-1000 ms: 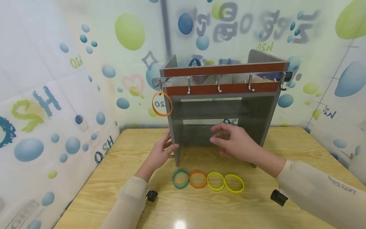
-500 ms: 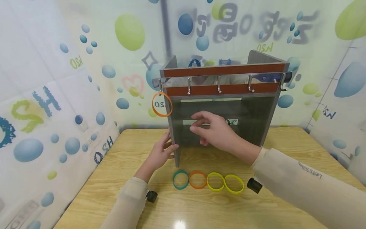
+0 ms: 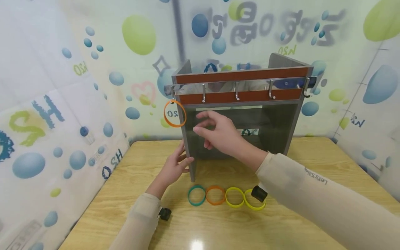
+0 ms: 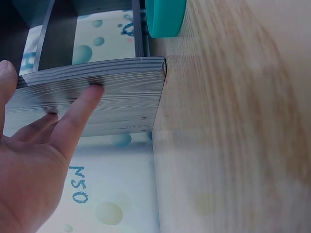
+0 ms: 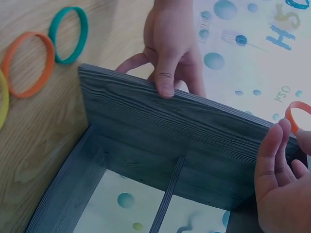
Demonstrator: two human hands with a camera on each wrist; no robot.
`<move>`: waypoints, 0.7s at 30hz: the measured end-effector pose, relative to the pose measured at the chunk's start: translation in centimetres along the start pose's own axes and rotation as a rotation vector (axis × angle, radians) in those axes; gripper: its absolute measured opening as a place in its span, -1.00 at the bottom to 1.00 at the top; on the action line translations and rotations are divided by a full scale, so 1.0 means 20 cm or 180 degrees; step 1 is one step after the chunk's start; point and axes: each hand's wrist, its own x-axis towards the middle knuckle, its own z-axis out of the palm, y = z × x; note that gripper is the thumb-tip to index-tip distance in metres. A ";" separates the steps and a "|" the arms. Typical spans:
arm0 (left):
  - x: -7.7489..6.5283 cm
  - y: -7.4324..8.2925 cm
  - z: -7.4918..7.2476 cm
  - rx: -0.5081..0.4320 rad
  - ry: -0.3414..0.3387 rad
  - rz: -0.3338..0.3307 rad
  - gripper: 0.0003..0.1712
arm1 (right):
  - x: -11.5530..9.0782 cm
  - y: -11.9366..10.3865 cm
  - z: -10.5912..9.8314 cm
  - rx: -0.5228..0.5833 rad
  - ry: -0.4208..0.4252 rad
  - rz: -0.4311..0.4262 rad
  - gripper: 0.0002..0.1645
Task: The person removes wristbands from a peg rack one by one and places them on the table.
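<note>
A grey wooden shelf (image 3: 282, 121) stands on the table, with a metal hook rail (image 3: 190, 88) across its upper front. My left hand (image 3: 173, 168) holds its left side panel low down, thumb over the front edge and fingers on the outer face (image 4: 121, 99). From the leftmost hook hangs an orange silicone wristband (image 3: 175, 125). To the right of that band, my right hand (image 3: 220, 133) is in the air before the shelf, fingers loosely bent and nothing between them. In the right wrist view, its fingertips overlap the hanging band (image 5: 290, 116).
On the wooden table (image 3: 187, 232), in front of the shelf, lie a teal wristband (image 3: 197, 205), an orange one (image 3: 215, 203) and two yellow ones (image 3: 234, 207), side by side. Several bare hooks (image 3: 236, 93) continue along the rail. A patterned sheet (image 3: 140, 66) stands behind.
My right hand has moved left and upward across the shelf front, closer to the hanging orange wristband. My left hand stays on the side panel. The view has shifted slightly.
</note>
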 end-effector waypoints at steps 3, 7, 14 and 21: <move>0.00 0.00 0.00 -0.0023 -0.0018 -0.0013 -0.04 | 0.03 -0.01 0.02 0.0105 0.0043 0.0003 -0.43; 0.00 0.00 0.00 -0.0022 -0.0029 -0.0010 -0.03 | 0.05 -0.03 0.05 0.0151 0.0040 0.0020 -0.43; 0.00 0.00 0.00 -0.0023 -0.0017 -0.0014 -0.04 | 0.08 -0.06 0.09 0.0239 0.0031 0.0063 -0.44; 0.00 0.00 0.00 -0.0041 -0.0022 -0.0001 -0.04 | 0.09 -0.10 0.13 0.0238 0.0053 0.0034 -0.47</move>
